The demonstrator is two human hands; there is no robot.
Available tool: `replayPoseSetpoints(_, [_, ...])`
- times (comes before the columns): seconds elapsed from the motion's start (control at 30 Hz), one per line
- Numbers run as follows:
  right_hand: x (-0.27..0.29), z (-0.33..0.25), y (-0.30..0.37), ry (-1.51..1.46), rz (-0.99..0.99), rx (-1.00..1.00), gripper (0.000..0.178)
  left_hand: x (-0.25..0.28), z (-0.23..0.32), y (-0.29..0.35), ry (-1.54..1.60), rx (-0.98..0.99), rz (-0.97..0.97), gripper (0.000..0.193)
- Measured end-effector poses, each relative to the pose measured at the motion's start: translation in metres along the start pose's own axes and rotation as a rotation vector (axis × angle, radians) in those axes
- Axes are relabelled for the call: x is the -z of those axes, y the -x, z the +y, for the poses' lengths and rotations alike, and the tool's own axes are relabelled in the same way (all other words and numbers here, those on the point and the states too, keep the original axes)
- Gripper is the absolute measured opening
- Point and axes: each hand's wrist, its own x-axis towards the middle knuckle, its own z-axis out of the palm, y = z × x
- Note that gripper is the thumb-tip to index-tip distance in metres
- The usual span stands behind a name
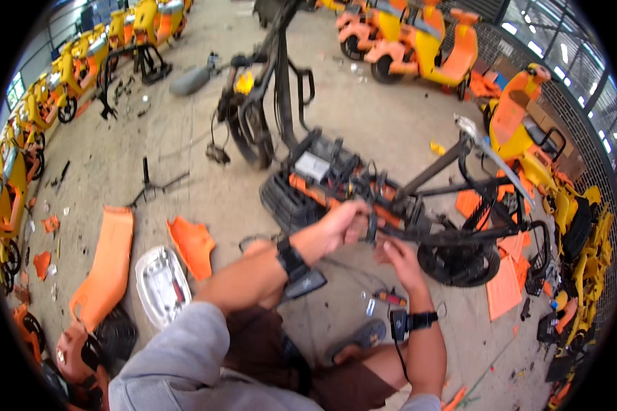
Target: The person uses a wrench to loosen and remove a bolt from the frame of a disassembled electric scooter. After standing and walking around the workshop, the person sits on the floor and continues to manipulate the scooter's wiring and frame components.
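Note:
A stripped scooter frame (282,82), dark and without its panels, stands in front of me. My left hand (346,225) is closed at its middle, fingers bent round what looks like a black cable (371,227). Just to the right, my right hand (396,259) is held close to that cable with its fingers partly stretched and apart; I see nothing in it. Orange strips (391,218) and tangled wiring lie along the frame beyond my hands. A black box with a pale label (312,166) sits forward of them.
A white tray (142,282) with a red-handled tool lies at left, near orange panels (110,260). Another red-handled tool (391,296) is on the floor by my foot. Yellow-and-orange scooters (452,55) line both sides. Yellow panels (589,253) are heaped at right.

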Motion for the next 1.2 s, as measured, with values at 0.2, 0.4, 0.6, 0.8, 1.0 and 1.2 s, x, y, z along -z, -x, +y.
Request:
replayPoseSetpoints(0.2, [-0.006,-0.006,0.016,-0.109,-0.012,0.013,0.037,-0.032,-0.009,0.003,-0.067,0.084,0.011,0.036])
replayPoseSetpoints(0.4, [-0.016,-0.014,0.011,-0.053,-0.014,0.043,0.029,-0.029,-0.021,-0.01,-0.029,0.032,0.028,0.03])
replayPoseSetpoints(0.6, [-0.013,-0.014,0.014,-0.046,0.031,0.037,0.027,-0.036,-0.021,-0.008,-0.036,0.062,0.008,0.032])
replayPoseSetpoints(0.8, [-0.009,-0.009,0.014,-0.01,-0.026,-0.005,0.026,-0.035,-0.016,-0.005,-0.031,0.048,0.025,0.025])
replayPoseSetpoints(1.0, [-0.005,-0.002,0.011,-0.011,-0.027,-0.058,0.027,-0.034,-0.009,-0.002,-0.027,-0.005,0.042,0.019])
replayPoseSetpoints(1.2, [-0.009,-0.008,0.017,-0.039,-0.007,-0.03,0.028,-0.034,-0.014,-0.001,-0.019,0.017,0.064,0.02])
